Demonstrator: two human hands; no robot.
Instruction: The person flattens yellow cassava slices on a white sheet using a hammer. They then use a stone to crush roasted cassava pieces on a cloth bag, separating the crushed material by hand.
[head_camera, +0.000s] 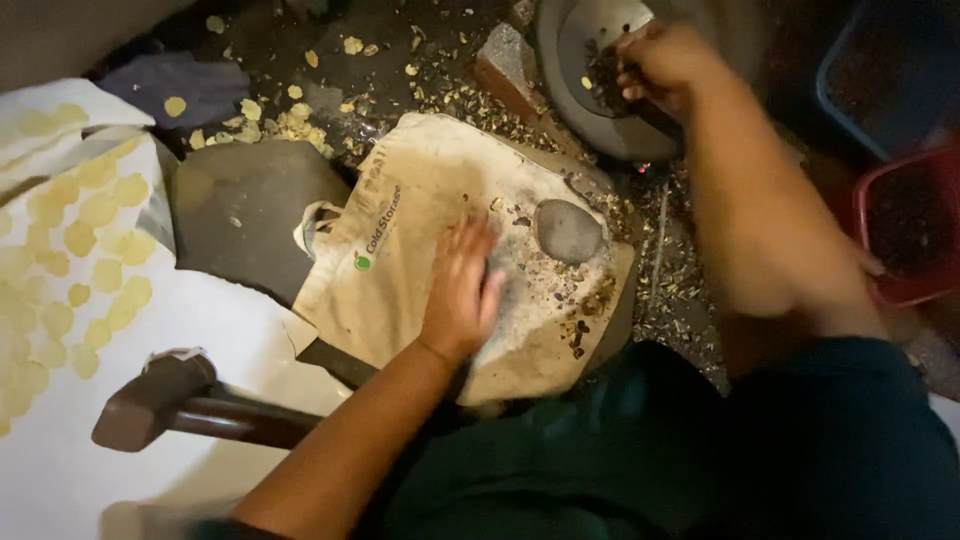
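My left hand (462, 285) lies flat, fingers together, on a dirty beige cloth bag (400, 240) spread over a flat stone slab. A smooth grey oval stone (567, 230) sits on the bag just right of my fingertips, among dark seed bits and husk crumbs (575, 300). My right hand (660, 65) reaches far up into a round grey metal bowl (560, 70) and is closed on a pinch of dark seeds (608, 75).
A hammer (165, 400) lies on a white sheet (200, 330) at lower left, beside rows of flat yellow discs (90, 240). A dark flat stone (245, 215) sits left of the bag. A red tub (905, 225) and a blue tub (885, 75) stand at right. Husks litter the floor.
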